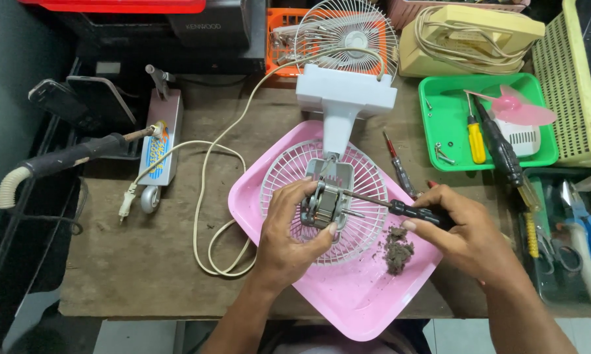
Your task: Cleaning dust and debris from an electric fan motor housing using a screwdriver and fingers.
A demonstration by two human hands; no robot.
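Observation:
A small white desk fan lies taken apart over a pink tray (354, 301). Its bare metal motor (323, 203) sits on the white rear grille (367, 196), and my left hand (289, 233) grips that motor from the left side. My right hand (463, 229) holds a black-handled screwdriver (407, 210), whose shaft points left and touches the motor. The fan's white base (345, 95) stands behind the tray, with the front grille (345, 36) leaning behind it. A clump of grey dust (397, 249) lies on the tray by my right hand.
A green tray (440, 108) at the right holds a yellow screwdriver (476, 139), screws and a pink fan blade (522, 108). Pliers and scissors lie at the far right (571, 242). The white cord (207, 196) loops left; a soldering iron (72, 157) rests at the left edge.

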